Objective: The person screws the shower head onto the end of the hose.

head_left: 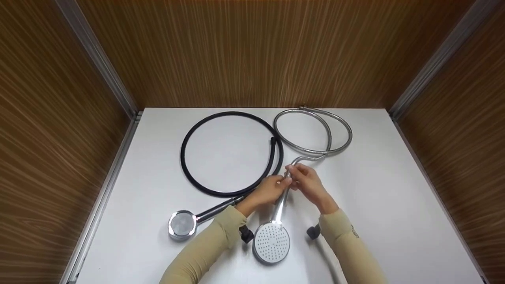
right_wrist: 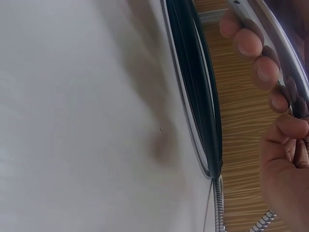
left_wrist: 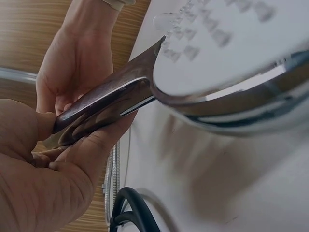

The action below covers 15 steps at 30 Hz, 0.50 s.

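Note:
A chrome shower head [head_left: 272,243] with a white, nozzle-dotted face points its spray side up toward the head camera. My left hand [head_left: 270,188] grips its chrome handle [left_wrist: 111,94] near the narrow end. Right at that end, my right hand [head_left: 309,183] pinches the end of a silver metal shower hose [head_left: 307,158] between thumb and fingers. In the right wrist view, the left fingers [right_wrist: 264,70] wrap the handle and the right hand [right_wrist: 282,166] sits against its tip. The joint itself is hidden by the fingers.
The silver hose's loops [head_left: 350,134] lie at the back right of the white table [head_left: 394,221]. A coiled black hose [head_left: 183,157] lies left of them. A second shower head [head_left: 182,225] with a dark handle rests front left. Black fittings [head_left: 313,232] lie near the forearms. Wood-grain panels [head_left: 252,51] enclose the table.

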Available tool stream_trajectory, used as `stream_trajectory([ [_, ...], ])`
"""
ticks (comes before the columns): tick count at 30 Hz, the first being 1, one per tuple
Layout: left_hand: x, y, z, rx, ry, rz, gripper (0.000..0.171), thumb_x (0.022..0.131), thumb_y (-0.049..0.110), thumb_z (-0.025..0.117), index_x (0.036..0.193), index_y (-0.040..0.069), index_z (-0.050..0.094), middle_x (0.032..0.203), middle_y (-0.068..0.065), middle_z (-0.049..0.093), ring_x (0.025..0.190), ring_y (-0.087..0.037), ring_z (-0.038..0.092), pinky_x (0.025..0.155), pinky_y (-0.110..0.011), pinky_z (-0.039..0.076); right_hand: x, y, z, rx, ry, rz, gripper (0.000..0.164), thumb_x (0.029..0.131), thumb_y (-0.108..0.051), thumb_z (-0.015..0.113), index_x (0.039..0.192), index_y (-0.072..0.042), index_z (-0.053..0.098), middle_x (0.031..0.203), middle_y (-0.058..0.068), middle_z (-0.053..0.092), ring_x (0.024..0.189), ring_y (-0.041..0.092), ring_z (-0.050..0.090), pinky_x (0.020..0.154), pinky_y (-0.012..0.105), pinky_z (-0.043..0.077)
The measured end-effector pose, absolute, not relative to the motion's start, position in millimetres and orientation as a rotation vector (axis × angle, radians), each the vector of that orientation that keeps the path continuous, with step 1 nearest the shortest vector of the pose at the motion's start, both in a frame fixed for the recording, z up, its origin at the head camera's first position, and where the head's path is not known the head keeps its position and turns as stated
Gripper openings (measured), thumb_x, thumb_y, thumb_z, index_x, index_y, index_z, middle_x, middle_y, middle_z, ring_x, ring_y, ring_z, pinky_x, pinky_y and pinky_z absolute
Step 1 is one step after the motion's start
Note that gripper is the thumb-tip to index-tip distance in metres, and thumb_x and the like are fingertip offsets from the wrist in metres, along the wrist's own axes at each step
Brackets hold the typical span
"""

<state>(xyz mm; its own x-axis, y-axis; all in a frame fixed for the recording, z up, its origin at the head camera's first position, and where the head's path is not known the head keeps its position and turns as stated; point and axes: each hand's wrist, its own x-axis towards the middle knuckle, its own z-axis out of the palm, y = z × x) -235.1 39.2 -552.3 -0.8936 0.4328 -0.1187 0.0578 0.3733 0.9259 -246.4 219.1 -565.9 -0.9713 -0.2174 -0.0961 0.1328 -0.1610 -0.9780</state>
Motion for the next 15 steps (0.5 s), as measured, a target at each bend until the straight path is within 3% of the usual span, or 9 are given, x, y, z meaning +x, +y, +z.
stream_trajectory([
  [7,-237.4,38.1,-551.0,0.462,2.314,1.522,0.044,0.111,0.044,0.049,0.113,0.010,0.077,0.107,-0.013,0.080,0.062,-0.006,0.058,0.052,-0.020,0.047,-246.9,220.4,-562.0,-0.149,1.616,-2.310,0.041,0.113,-0.017,0.043,0.139,0.012,0.056,0.108,0.005,0.075,0.069,0.011,0.054,0.061,0.021,0.043],
  [9,-237.6,38.2,-550.3,0.467,2.313,1.534,0.043,0.111,0.043,0.050,0.114,0.010,0.077,0.107,-0.014,0.080,0.063,-0.010,0.060,0.051,-0.020,0.047,-247.1,221.1,-562.1,-0.165,1.624,-2.311,0.038,0.113,-0.015,0.043,0.136,0.010,0.058,0.106,0.005,0.075,0.069,0.011,0.053,0.061,0.021,0.043],
  [15,-235.5,39.5,-549.9,0.439,2.286,1.556,0.043,0.111,0.041,0.052,0.116,0.006,0.075,0.107,-0.016,0.080,0.078,-0.037,0.074,0.051,-0.020,0.049,-246.5,221.7,-563.4,-0.204,1.791,-2.246,0.020,0.112,-0.012,0.048,0.117,-0.004,0.065,0.088,-0.001,0.068,0.065,0.009,0.049,0.059,0.020,0.041],
])
